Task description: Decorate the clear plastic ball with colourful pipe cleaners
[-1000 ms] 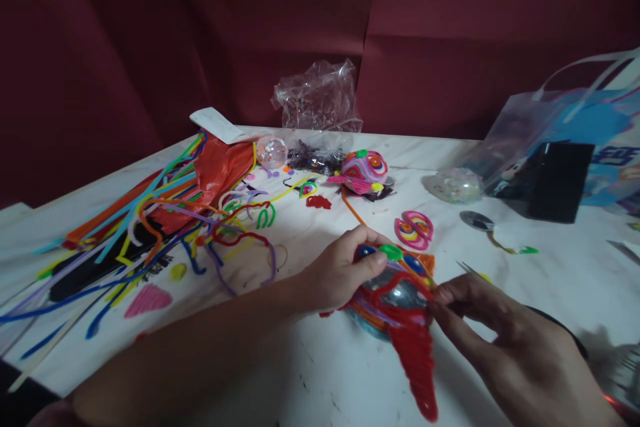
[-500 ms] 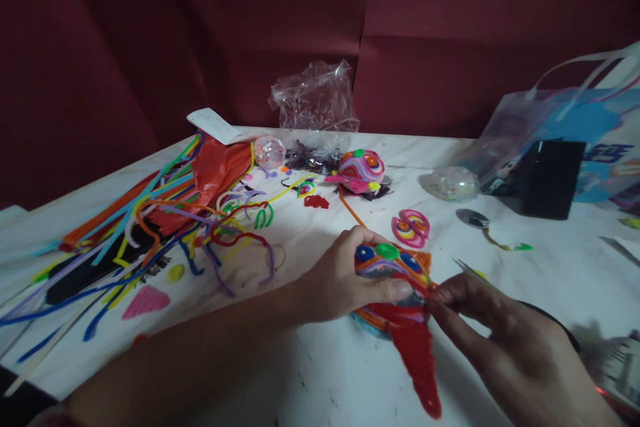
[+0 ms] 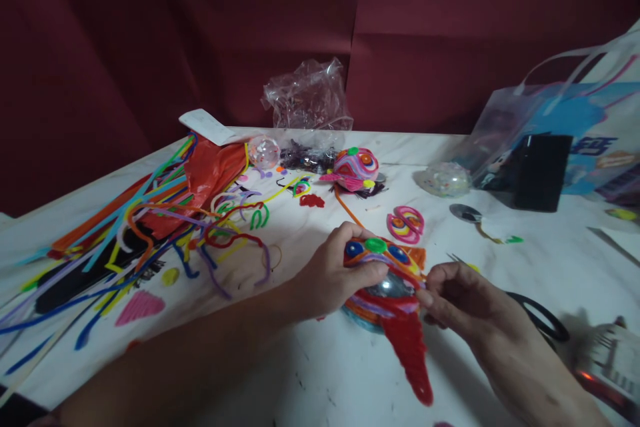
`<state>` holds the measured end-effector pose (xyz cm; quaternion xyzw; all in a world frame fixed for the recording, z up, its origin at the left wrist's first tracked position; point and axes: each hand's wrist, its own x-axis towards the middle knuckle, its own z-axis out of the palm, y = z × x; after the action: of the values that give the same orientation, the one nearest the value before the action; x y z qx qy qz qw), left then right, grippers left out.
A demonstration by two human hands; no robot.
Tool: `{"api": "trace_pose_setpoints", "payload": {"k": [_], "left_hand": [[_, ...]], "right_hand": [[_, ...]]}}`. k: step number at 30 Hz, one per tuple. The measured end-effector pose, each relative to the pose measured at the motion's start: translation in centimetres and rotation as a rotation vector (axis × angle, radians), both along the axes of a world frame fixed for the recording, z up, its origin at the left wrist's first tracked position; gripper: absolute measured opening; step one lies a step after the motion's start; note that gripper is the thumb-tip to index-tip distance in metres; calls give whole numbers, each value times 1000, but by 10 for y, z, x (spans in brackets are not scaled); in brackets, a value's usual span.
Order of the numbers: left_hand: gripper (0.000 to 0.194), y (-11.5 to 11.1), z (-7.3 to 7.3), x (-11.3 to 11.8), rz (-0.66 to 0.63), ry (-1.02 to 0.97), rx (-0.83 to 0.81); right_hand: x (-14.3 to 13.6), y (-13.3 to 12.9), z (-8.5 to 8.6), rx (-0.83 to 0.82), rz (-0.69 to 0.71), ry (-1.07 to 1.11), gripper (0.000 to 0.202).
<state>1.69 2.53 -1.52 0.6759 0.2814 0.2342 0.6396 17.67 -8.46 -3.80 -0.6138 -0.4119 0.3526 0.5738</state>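
- Right hand (image 3: 475, 310) is pinching the figure (image 3: 384, 307) at its edge!
- Left hand (image 3: 336, 275) is clasping the opposite side; between them it's looking light, dome (image 3: 390, 285) probably slippery, fuzz soft, so sides are seeming safest.
- Beyond, a pink ball (image 3: 354, 173) is sitting.

We have the left forearm (image 3: 200, 345) slanting in from behind the left hand (image 3: 336, 273), its thumb (image 3: 367, 273) stretched toward the right hand (image 3: 467, 300), fingers (image 3: 346, 232) arched beyond that thumb, while the right, just beside, has thumb and index tips (image 3: 426, 299) close together, wrist (image 3: 543, 377) set behind its palm.
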Motion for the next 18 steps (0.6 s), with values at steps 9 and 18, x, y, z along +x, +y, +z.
{"api": "trace_pose_setpoints", "payload": {"k": [9, 18], "left_hand": [[30, 8, -8, 0, -23, -75, -51], [37, 11, -5, -1, -57, -75, 10]], "right_hand": [[1, 5, -4, 62, 191, 101, 40], [0, 7, -12, 82, 173, 32, 40]]}}
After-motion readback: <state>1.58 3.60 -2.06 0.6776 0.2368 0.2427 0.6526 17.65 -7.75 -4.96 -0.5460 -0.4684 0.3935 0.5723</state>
